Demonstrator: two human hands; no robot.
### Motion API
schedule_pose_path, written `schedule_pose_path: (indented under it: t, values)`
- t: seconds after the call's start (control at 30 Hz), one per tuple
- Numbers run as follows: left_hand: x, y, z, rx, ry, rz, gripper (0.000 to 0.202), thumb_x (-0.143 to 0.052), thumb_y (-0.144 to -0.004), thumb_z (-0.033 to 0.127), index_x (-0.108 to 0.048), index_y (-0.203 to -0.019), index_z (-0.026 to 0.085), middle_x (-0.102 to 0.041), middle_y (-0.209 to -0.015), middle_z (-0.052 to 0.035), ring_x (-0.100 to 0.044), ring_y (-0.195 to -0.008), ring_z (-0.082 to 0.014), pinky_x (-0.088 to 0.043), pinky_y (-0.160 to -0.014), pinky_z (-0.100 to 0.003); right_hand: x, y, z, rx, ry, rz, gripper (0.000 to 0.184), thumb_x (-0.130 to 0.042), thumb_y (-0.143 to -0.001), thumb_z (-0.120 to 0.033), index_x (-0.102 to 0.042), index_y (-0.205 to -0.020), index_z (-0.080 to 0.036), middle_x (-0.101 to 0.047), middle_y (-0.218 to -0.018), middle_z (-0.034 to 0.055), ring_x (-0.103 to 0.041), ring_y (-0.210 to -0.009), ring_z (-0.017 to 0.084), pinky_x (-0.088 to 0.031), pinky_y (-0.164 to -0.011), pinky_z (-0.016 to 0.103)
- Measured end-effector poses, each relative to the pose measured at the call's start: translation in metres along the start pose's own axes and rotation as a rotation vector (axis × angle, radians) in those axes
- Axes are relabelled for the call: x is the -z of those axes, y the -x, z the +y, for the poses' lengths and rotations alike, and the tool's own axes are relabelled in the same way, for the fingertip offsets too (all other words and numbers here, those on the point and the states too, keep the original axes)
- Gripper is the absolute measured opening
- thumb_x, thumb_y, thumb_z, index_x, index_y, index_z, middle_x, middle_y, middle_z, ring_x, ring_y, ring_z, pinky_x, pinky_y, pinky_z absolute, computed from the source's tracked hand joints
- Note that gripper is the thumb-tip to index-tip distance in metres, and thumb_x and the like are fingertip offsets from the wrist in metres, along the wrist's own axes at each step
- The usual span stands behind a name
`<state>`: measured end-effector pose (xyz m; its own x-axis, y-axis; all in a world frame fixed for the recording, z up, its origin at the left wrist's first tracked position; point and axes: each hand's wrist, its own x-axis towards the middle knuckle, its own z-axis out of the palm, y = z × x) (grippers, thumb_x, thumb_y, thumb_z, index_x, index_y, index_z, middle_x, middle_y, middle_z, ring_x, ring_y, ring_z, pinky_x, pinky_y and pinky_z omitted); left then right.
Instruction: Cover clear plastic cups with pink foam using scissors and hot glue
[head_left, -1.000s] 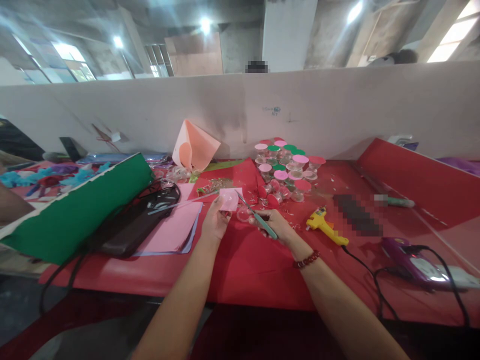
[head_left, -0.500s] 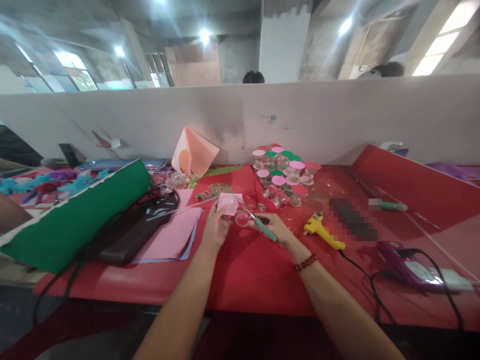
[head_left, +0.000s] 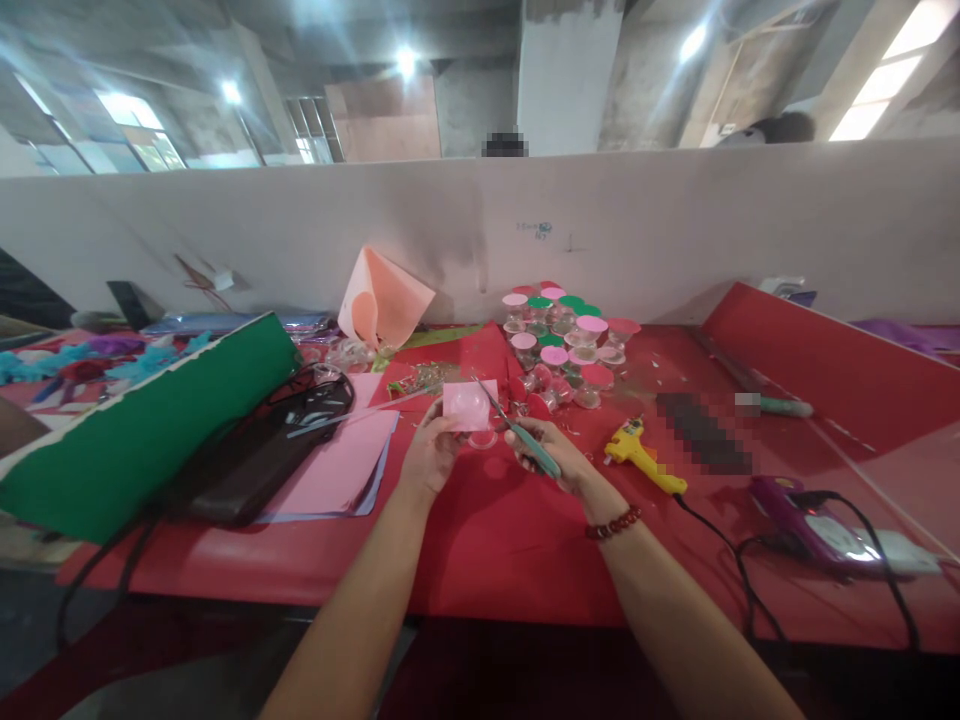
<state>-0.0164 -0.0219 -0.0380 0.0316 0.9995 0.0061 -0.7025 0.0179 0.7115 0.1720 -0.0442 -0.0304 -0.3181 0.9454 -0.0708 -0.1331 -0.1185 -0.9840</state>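
My left hand (head_left: 433, 450) pinches a small square of pink paper (head_left: 456, 418) by its lower left edge. A clear round plastic dome (head_left: 471, 402) lies against the paper's face. Just below the square shows another clear round piece (head_left: 482, 438), which looks joined to the dome, though I cannot tell for sure. In my right hand (head_left: 551, 445) are scissors with teal handles (head_left: 541, 455). Their blades point up and left, beside the right edge of the paper. A red bead bracelet (head_left: 615, 523) circles my right wrist.
Behind my hands stand several clear cups with pink, green and red discs (head_left: 591, 324). A yellow glue gun (head_left: 645, 458) and a purple device (head_left: 814, 530) with cables lie right. Left are pink sheets (head_left: 334, 465), a dark case (head_left: 255, 470) and a green board (head_left: 150, 430).
The pink square has turned to face me more and shifted slightly right. My right fingers have drawn away from the lower clear round piece, with the scissors still in that hand.
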Motion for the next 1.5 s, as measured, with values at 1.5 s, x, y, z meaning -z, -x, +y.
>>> schedule_pose_path:
  t: [1.5]
  values:
    - [-0.0012, -0.0048, 0.0017, 0.178, 0.043, 0.192, 0.015, -0.071, -0.071, 0.015, -0.063, -0.083, 0.018, -0.072, -0.077, -0.0015, -0.064, -0.064, -0.0116, -0.049, -0.057, -0.022, -0.0032, -0.0011, 0.0044, -0.086, 0.078, 0.041, 0.040, -0.078, -0.061, -0.040, -0.069, -0.089, -0.013, -0.047, -0.047, -0.0080, -0.040, -0.037, 0.004, -0.026, -0.034, 0.016]
